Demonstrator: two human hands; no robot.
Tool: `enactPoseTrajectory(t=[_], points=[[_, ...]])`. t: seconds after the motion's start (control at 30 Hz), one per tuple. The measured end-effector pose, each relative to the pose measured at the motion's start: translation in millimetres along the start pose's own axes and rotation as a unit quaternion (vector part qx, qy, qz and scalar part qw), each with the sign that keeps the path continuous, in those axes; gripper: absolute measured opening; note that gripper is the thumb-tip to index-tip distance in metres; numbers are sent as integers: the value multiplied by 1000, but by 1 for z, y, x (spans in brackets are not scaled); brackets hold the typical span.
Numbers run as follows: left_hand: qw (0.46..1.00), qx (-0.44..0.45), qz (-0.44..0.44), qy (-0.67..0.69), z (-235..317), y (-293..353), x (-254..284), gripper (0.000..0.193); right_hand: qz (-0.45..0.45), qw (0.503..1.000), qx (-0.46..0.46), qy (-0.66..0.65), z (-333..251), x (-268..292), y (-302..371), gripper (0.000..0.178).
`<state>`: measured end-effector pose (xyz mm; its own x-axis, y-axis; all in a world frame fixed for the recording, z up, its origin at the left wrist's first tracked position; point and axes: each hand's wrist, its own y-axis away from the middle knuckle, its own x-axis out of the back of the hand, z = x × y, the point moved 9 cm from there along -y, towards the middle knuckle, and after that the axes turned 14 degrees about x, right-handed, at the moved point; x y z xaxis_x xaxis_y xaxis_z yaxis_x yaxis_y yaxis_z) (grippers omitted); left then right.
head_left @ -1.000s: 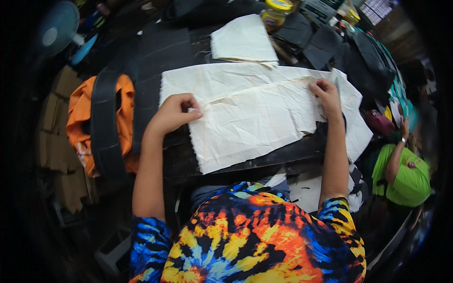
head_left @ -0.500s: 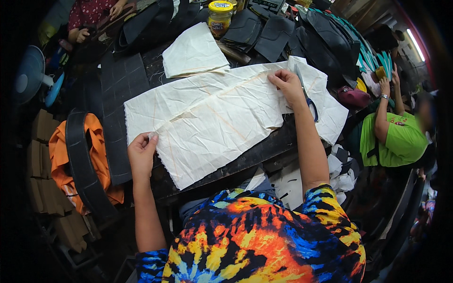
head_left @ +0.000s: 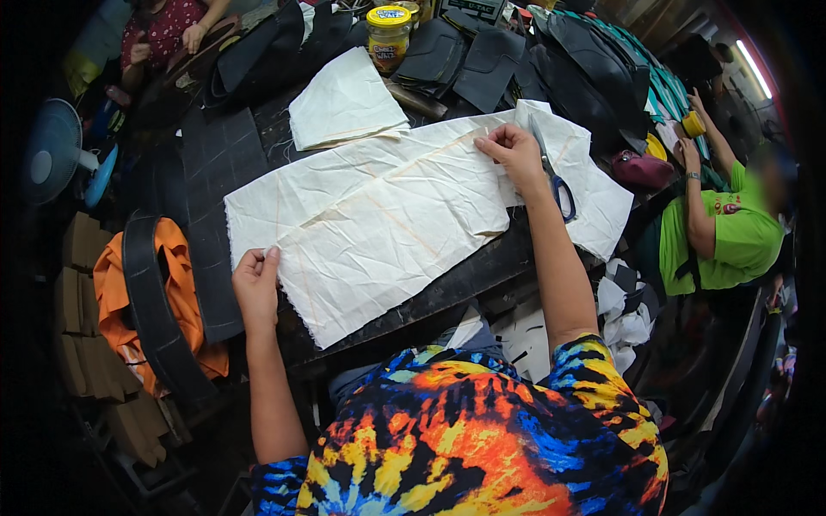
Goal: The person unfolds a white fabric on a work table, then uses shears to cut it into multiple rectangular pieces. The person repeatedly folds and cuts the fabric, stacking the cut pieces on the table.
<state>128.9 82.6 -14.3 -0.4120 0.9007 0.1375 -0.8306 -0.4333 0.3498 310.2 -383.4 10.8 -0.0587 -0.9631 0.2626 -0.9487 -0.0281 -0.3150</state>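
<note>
A wrinkled white cloth with faint orange lines lies across the dark table, one layer over another. My left hand is closed in a pinch at its frayed left edge. Farther right, the thumb and fingers of my right hand pinch the upper layer near its far edge. Scissors with dark blue handles rest just beside my right hand, on another white cloth piece. Beyond the large cloth lies a smaller stack of folded white cloth.
Black sheet pieces and a yellow-lidded jar crowd the table's far side. Orange fabric and a black strap hang at left, near a fan. A person in green works at right; another in red sits far left.
My head view has shifted slightly. Both hands keep their pinches at nearly the same spots on the cloth. The person in green has moved their arms.
</note>
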Motion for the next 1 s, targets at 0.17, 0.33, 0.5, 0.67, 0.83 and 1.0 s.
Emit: enactPoseTrajectory(t=[0.17, 0.33, 0.5, 0.67, 0.83, 1.0], points=[[1000, -9, 2, -6, 2, -1, 0, 16, 20, 1000, 3, 3, 1, 3, 1, 20], [1000, 9, 3, -18, 0, -5, 0, 17, 27, 999, 16, 10, 6, 4, -1, 19], [998, -13, 18, -51, 2, -5, 1, 19, 27, 998, 34, 53, 8, 3, -3, 20], [1000, -13, 11, -3, 8, -3, -2, 23, 31, 999, 35, 19, 10, 2, -3, 21], [994, -74, 40, -72, 31, 1, 0, 26, 26, 999, 36, 16, 8, 3, -4, 22], [978, -114, 97, -144, 46, -21, 3, 27, 32, 997, 40, 62, 6, 4, -3, 24]])
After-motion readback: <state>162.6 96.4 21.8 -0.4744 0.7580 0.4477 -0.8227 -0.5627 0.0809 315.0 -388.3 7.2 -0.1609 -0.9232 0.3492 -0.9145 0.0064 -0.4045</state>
